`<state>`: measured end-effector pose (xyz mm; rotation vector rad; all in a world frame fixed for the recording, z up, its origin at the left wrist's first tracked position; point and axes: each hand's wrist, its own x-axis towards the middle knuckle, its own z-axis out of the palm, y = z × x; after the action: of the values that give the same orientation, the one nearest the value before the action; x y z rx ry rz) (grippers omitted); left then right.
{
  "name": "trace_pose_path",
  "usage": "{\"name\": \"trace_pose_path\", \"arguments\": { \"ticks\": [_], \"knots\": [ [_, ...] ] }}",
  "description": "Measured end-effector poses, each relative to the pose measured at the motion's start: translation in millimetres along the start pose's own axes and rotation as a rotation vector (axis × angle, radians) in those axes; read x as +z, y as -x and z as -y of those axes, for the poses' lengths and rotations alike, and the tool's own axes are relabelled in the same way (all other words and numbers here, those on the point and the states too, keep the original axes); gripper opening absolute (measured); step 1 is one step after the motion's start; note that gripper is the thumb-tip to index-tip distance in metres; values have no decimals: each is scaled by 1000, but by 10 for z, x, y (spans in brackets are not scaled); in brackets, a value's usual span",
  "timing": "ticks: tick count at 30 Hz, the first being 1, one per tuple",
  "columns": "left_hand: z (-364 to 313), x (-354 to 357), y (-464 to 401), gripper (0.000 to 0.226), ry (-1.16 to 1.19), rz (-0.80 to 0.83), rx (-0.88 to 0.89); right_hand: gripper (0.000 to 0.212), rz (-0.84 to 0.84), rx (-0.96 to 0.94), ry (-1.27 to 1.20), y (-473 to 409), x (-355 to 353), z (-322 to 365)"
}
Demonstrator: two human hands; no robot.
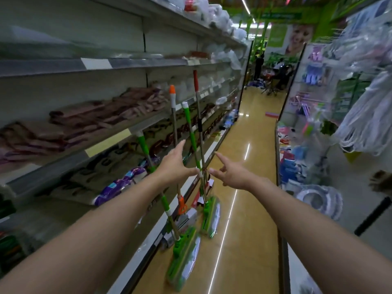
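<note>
Several flat mops lean against the left shelving in a shop aisle. The nearest green mop (pixel 164 200) has its head on the floor at the lower middle. A second green mop (pixel 192 134) and a red-topped mop (pixel 196 85) stand behind it, with an orange-topped mop (pixel 172 98) between. My left hand (pixel 175 164) reaches forward with straight fingers, its thumb at the second green mop's shaft. My right hand (pixel 229 172) is just right of that shaft, forefinger stretched out, thumb near the pole. Neither hand grips anything.
The long shelving (pixel 106 143) on the left holds folded mats and packaged goods. A rack of plastic-wrapped wares (pixel 318 196) lines the right. The glossy floor (pixel 248 209) runs between them. People stand far down the aisle (pixel 258 66).
</note>
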<state>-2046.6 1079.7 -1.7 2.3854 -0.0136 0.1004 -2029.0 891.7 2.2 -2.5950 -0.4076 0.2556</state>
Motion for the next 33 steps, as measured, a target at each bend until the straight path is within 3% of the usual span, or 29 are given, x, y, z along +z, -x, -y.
{"name": "trace_pose_path", "arguments": {
  "ticks": [13,22,33],
  "knots": [
    [48,775,-2137,99,-4,7,-57,68,49,-69,61,-2105,-390,-1095],
    [80,633,-3739,98,-39,-32,-78,66,92,-164,79,-3795,-738,-1352],
    [287,951,-4871,98,-36,-115,-214,76,162,-348,91,-5202,-936,-1660]
  ]
}}
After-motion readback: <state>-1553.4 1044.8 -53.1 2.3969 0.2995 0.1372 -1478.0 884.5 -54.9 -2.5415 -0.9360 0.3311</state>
